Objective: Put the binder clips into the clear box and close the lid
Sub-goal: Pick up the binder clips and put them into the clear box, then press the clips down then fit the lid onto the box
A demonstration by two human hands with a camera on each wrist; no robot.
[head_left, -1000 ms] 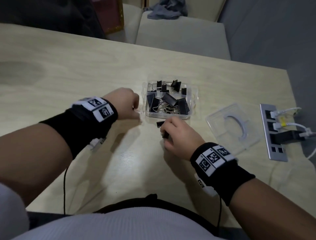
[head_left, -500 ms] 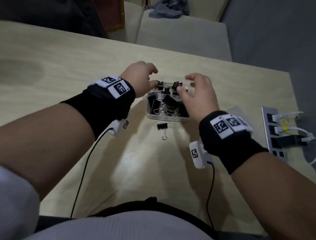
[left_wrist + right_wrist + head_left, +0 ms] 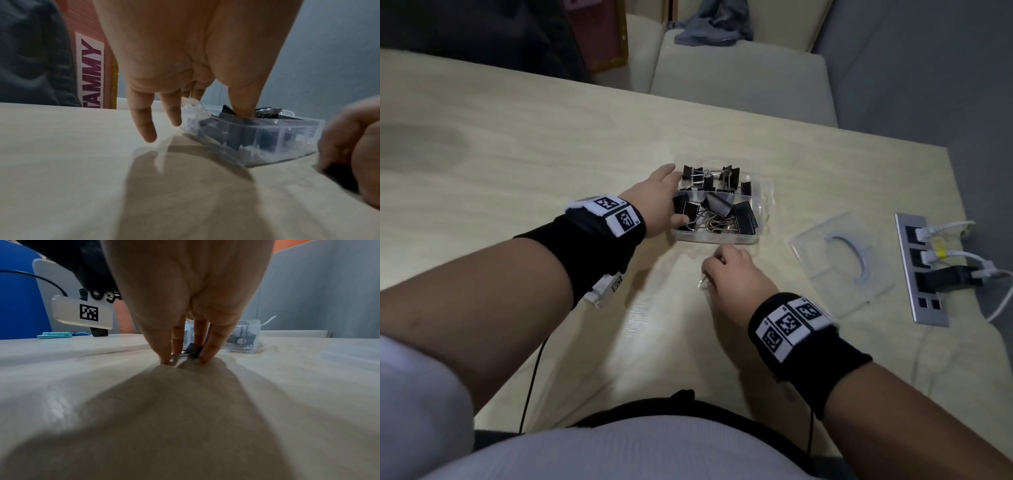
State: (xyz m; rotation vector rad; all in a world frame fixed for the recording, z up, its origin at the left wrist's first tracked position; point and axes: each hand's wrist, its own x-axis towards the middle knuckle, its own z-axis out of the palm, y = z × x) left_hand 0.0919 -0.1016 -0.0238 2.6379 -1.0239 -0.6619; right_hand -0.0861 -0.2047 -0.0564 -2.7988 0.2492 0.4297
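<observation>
The clear box (image 3: 717,238) stands open mid-table with several black binder clips (image 3: 722,205) inside. My left hand (image 3: 674,193) holds its left wall: in the left wrist view the thumb (image 3: 242,107) dips inside onto the clips, and the other fingers stay outside the box (image 3: 267,138). My right hand (image 3: 709,270) is on the table just in front of the box. Its fingertips (image 3: 164,360) pinch one small black binder clip (image 3: 193,348) lying there. From the head view only that clip's wire handle (image 3: 702,281) shows. The clear lid (image 3: 839,260) lies flat to the right of the box.
A grey power strip (image 3: 924,270) with white cables plugged in sits near the table's right edge. Two pale chairs (image 3: 739,78) stand beyond the far edge. A teal item (image 3: 54,335) lies far off on the table in the right wrist view.
Half a second ago both hands hovered over the box and the lone clip lay untouched. My right hand has come back down onto that clip, and my left hand has dropped to the box's left wall.
</observation>
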